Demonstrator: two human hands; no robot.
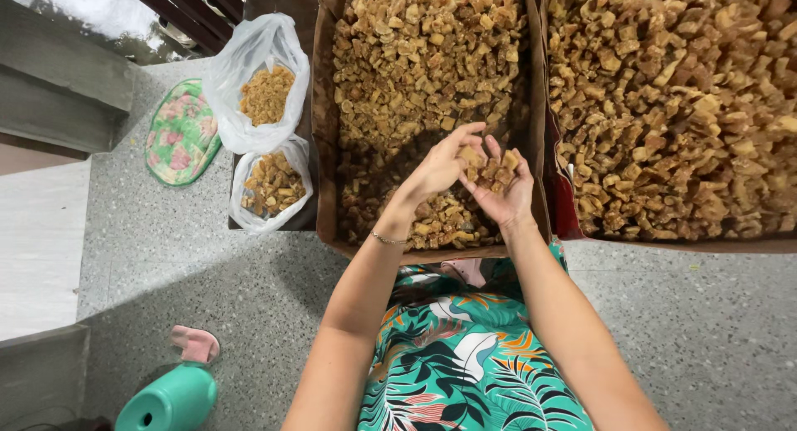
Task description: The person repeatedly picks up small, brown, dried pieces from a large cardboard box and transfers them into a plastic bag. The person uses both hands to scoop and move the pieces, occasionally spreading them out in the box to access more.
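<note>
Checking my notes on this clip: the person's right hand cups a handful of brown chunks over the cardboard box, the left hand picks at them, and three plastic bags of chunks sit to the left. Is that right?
Not quite: the head view shows two plastic bags, not three. The rest holds: the right hand cups brown chunks over the cardboard box, and the left hand picks at them.

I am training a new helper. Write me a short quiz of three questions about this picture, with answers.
1. True or false: the right hand cups brown chunks.
2. Which thing lies left of the plastic bags? A) floral mat B) metal pan
3. Fill in: both hands are above the middle cardboard ____.

Key
1. True; the left hand picks at them.
2. A
3. box
</note>
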